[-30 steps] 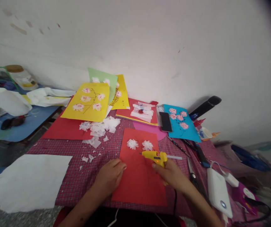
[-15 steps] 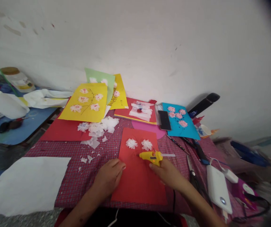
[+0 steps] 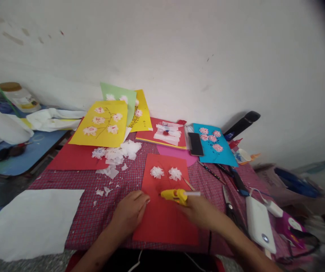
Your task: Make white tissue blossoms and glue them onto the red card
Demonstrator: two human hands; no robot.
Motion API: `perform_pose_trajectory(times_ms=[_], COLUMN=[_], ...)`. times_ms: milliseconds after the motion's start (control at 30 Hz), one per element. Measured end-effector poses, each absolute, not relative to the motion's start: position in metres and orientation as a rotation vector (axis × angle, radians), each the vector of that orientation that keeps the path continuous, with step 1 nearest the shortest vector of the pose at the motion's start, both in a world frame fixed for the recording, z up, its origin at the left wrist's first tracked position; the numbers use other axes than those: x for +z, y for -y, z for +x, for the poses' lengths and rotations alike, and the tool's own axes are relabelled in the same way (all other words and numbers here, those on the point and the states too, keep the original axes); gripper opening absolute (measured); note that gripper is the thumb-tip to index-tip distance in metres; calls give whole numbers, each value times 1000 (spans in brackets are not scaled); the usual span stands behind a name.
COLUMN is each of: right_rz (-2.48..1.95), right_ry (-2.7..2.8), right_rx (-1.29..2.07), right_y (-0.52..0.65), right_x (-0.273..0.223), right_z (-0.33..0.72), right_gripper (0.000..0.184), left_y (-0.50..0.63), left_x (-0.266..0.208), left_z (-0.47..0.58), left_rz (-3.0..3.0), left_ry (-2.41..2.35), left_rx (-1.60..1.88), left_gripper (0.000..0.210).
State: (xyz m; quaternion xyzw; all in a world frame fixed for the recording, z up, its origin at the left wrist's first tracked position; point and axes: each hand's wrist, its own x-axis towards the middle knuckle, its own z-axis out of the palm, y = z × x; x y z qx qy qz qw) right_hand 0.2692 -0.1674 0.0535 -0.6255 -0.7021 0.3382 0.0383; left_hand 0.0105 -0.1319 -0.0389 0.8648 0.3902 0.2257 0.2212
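Over the red paper sheet [image 3: 165,223]: yellow hot-glue gun [image 3: 174,195], nozzle to the left, my right hand [image 3: 200,212] closed round its handle. My left hand [image 3: 131,210] at the sheet's left edge, fingers loosely curled; cannot tell whether they pinch it. Two white paper flowers [image 3: 157,172] on the sheet beyond the nozzle. Farther off: black smartphone [image 3: 195,144], blue flower card [image 3: 227,154].
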Motion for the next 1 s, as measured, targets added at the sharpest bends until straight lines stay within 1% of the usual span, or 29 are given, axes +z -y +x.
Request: perform_pose_trajectory(times_ms=[100,167,267,433,533,667,833,1000], right_rz=[-1983,-2053,-2024,-1760,-1703,-1683,-1780,-1919], right_ry=[1702,1496,1351,969,763,706,857,992], right_rx=[1471,1552,1458,1316,1274,1256,1377,1380], right_y=[160,160,166,198,212,199,150,120], right_x=[39,31,27,18,8,10,20,6], right_z=[287,298,309,322,335,361,388,386], right_gripper=[15,13,18,36,40,41,39,39], left_y=[132,132,131,131,131,130,130,130], left_x=[-38,-38,-39,-43,-45,-47,-47,-46], left_z=[10,10,10,10,10,9,9,9], left_rz=[2393,2399,2408,2405,2397,2388,2380,2342], left_ry=[-1068,-1064,-1067,-1065,-1062,-1051,-1058,-1095], left_rx=[605,609,632,653,670,668,655,646], left_gripper=[26,26,26,25,25,23,23,24])
